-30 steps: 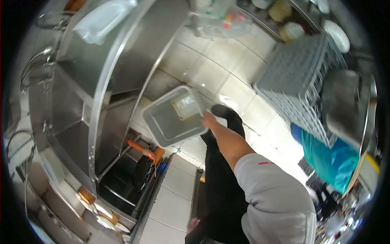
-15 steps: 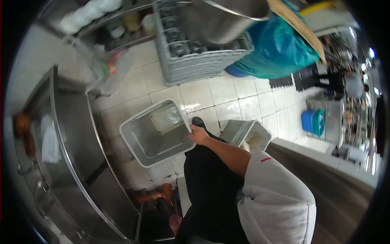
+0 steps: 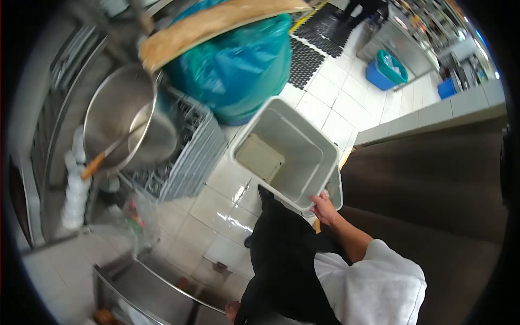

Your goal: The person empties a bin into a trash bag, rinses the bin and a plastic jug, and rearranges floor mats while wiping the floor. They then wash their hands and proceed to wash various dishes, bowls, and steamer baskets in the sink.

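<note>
My right hand (image 3: 323,208) is closed on the rim of an empty-looking grey plastic bin (image 3: 311,142), which is tilted so that its inside faces me. Behind it, a second grey bin (image 3: 337,190) is mostly hidden, with only a side strip showing. My left hand (image 3: 232,310) shows only in part at the bottom, near the edge of the steel sink (image 3: 181,297); its fingers are hidden behind my dark apron.
A large metal pot (image 3: 116,116) holding a wooden-handled utensil (image 3: 100,162) rests on stacked grey dish racks (image 3: 197,154). Beside them stands a teal-bagged bin (image 3: 238,65) topped with cardboard (image 3: 216,27). Wet tiles (image 3: 233,197) cover the floor. A person (image 3: 357,16) stands on black mats.
My view has turned to the right. The grey bin in my right hand has swung right, from beside the sink to in front of the other grey bin.
</note>
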The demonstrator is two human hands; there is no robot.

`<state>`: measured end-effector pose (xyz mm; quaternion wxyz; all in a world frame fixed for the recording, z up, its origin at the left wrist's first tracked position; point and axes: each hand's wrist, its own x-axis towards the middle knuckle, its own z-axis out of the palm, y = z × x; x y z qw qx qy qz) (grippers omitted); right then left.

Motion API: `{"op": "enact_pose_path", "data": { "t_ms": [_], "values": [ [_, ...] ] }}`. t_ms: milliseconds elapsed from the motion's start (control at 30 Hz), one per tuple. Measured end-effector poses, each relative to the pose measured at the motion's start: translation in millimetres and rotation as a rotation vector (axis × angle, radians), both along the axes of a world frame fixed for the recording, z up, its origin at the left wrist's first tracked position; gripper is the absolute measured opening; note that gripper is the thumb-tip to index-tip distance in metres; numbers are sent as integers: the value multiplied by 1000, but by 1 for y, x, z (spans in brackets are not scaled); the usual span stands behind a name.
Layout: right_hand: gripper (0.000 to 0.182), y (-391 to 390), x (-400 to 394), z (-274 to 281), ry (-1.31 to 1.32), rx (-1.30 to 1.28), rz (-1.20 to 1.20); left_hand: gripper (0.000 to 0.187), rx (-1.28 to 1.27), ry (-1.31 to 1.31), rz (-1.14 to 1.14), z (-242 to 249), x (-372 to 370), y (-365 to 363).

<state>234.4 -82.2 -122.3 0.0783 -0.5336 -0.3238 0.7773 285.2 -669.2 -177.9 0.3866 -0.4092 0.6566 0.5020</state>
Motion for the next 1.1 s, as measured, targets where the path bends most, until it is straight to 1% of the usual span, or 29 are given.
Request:
{"op": "enact_pose_path", "data": {
  "t_ms": [67, 167, 200, 233, 300, 333, 400, 467, 533, 567, 600, 633, 667, 700, 733, 767, 800, 900, 933, 967, 1033, 1100],
  "values": [
    [38, 16, 3, 7, 141, -99, -222, 15, -40, 33, -126, 14, -50, 24],
    [40, 39, 7, -13, 301, -154, -461, 15, -116, 138, -333, 31, -141, 61],
    [39, 50, 5, -22, 342, -166, -495, 15, -159, 206, -403, 39, -190, 71],
    [38, 62, -4, -26, 376, -158, -586, 15, -198, 293, -461, 71, -249, 106],
    [36, 89, -35, -35, 431, -154, -729, 16, -303, 490, -529, 111, -354, 138],
    [31, 110, -46, -57, 421, -212, -821, 16, -367, 600, -555, 139, -407, 153],
    [25, 154, -74, -82, 345, -135, -867, 16, -487, 782, -593, 189, -493, 181],
    [24, 201, -103, -106, 287, -74, -945, 16, -575, 916, -620, 230, -564, 204],
    [23, 245, -128, -125, 263, 4, -1013, 16, -637, 1005, -634, 260, -622, 225],
    [23, 261, -136, -124, 247, 45, -1049, 17, -660, 1035, -641, 269, -646, 233],
    [22, 272, -138, -121, 172, 68, -1021, 17, -679, 1058, -650, 278, -670, 239],
    [21, 288, -142, -111, 106, 99, -993, 17, -694, 1084, -653, 286, -691, 245],
    [18, 302, -142, -120, 110, 93, -1022, 17, -710, 1092, -653, 289, -707, 247],
    [17, 310, -138, -129, 57, 99, -1012, 17, -724, 1093, -649, 290, -719, 250],
    [16, 319, -137, -125, 5, 107, -1001, 17, -740, 1089, -648, 291, -730, 253],
    [16, 328, -137, -126, -47, 111, -989, 17, -750, 1084, -646, 286, -737, 260],
    [17, 337, -137, -129, -30, 85, -1019, 18, -767, 1077, -646, 284, -741, 266],
    [22, 361, -155, -127, -57, 113, -1051, 18, -819, 1052, -670, 281, -737, 291],
    [27, 375, -154, -156, -73, 99, -1015, 18, -829, 1042, -690, 279, -732, 306],
    [27, 391, -155, -174, -65, 71, -951, 18, -838, 1037, -708, 276, -726, 325],
    [27, 419, -179, -183, -72, 105, -986, 19, -860, 1016, -733, 267, -715, 371],
    [26, 445, -197, -206, -48, 134, -958, 19, -876, 970, -763, 258, -702, 418]
  ]
}}
